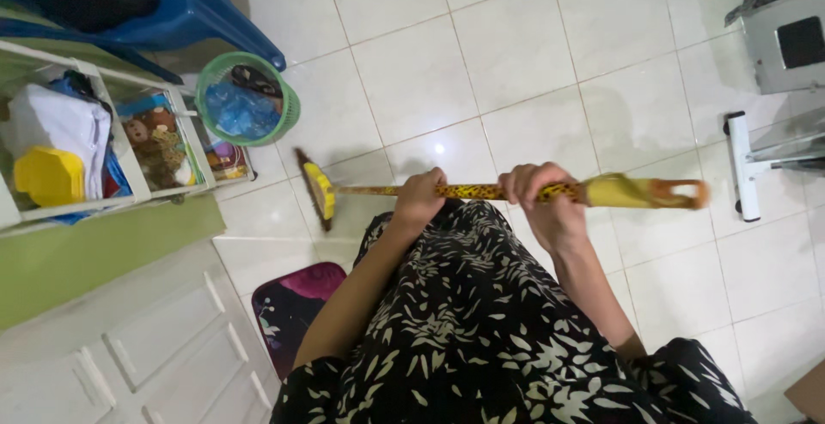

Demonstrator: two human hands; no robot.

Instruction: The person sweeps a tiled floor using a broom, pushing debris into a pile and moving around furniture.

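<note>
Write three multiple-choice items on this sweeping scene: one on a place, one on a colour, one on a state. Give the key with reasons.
1. Where is the green basket?
A. on the shelf
B. on the tiled floor beside the blue chair
C. on the mat

2. What colour is the broom handle?
A. plain white
B. blue
C. yellow with dark spots

3. How is the broom held?
A. in both hands
B. in one hand
C. leaning on the wall

Key: B, the basket stands on tiles next to the chair leg; C, the spotted yellow handle shows between the hands; A, left hand and right hand both wrap the handle.
</note>
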